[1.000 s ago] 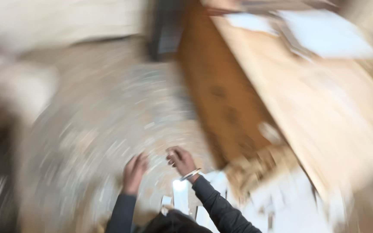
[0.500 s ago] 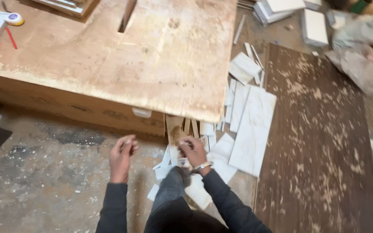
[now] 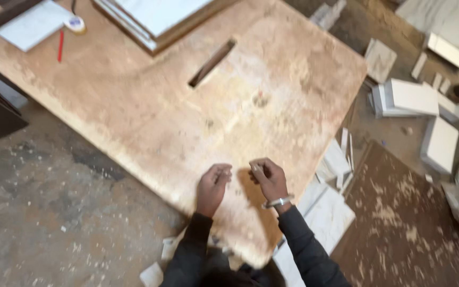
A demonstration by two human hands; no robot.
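Both hands hover over the near edge of the big wooden worktop [image 3: 150, 111], close to the person's body. The left hand [image 3: 212, 187] is loosely curled, fingers bent inward, and I cannot see anything inside it. The right hand [image 3: 266, 178], with a metal bangle [image 3: 278, 202] on its wrist, has the fingertips brought together as if pinching something very small; the picture is too blurred there to tell what it is, or if it is anything. So I cannot say which way this small thing points, nor its long axis.

As for progress, I judge the work is at an early or between-steps point: the worktop in front of the hands carries nothing, only dust and stains, and no piece lies under them.

The worktop itself has its long axis from about 10 o'clock to 4 o'clock in the view. A narrow slot [image 3: 212, 62] is cut in it, at 12 o'clock from the hands, and it runs roughly from 7 to 1 o'clock. At 11 o'clock, far from the hands, lie a red pencil [image 3: 60, 45], a tape measure [image 3: 74, 23] and a stack of white boards [image 3: 155, 18]. At 3 o'clock, on the floor, white offcuts [image 3: 333, 212] lie scattered, and more white blocks [image 3: 413, 98] lie further away at 2 o'clock
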